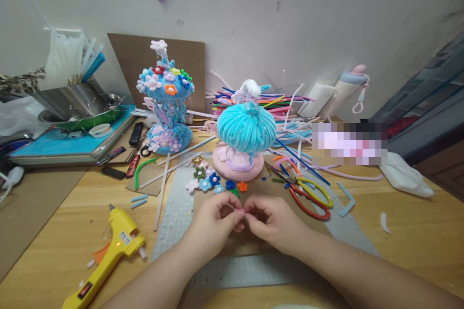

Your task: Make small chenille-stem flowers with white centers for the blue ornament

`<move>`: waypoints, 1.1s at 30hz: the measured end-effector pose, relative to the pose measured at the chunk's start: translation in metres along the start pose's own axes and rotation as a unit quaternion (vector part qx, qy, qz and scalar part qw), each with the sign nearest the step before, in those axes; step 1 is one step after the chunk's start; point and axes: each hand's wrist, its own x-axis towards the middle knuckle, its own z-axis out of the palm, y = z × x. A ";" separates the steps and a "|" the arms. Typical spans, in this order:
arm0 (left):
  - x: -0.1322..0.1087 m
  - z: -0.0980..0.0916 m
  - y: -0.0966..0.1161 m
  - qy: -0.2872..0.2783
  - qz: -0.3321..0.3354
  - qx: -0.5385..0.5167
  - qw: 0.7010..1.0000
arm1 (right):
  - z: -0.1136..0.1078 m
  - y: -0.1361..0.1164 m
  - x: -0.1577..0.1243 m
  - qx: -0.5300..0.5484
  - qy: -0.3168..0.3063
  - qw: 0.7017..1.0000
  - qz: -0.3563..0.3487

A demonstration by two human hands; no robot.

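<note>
My left hand (221,219) and my right hand (270,222) meet over the brown board, thumbs and fingers pinched together. Something small and pinkish shows between the fingertips, too covered to name. Just beyond them lie small pipe-cleaner flowers (205,183) in blue, white, green and orange. Behind these stands a turquoise fuzzy dome (247,128) on a pink round base (237,161). To its left is a similar blue piece (165,87) covered with colourful flowers. Scissors (310,198) with red and yellow handles lie right of my hands.
A yellow glue gun (119,241) rests at the left front. Glue sticks (139,201) lie beyond it. Bundles of pipe cleaners (253,99) fill the back. A metal pot (72,101) stands back left, a bottle (346,89) back right. A grey cutting mat (224,273) lies under the board.
</note>
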 end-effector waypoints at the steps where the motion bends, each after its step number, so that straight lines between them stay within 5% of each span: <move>1: 0.000 0.000 0.000 -0.003 0.006 0.002 1.000 | 0.001 0.000 0.000 0.000 0.002 1.000 -0.003; 6: 0.000 0.000 -0.001 -0.022 0.044 -0.017 0.999 | 0.006 -0.007 0.000 0.077 0.025 0.996 0.027; 11: 0.002 0.002 -0.005 -0.018 0.053 -0.078 0.995 | 0.005 -0.007 0.005 0.246 0.015 0.957 0.151; 17: 0.006 -0.001 -0.010 -0.034 -0.066 -0.145 0.987 | 0.007 -0.002 0.009 0.360 0.018 0.906 0.223; 25: 0.002 -0.006 -0.001 -0.060 -0.124 -0.212 0.967 | -0.001 -0.004 0.007 0.254 0.023 0.962 0.098; 33: 0.001 -0.007 -0.002 -0.070 -0.123 -0.232 0.962 | -0.004 0.005 0.000 0.158 0.010 0.987 0.031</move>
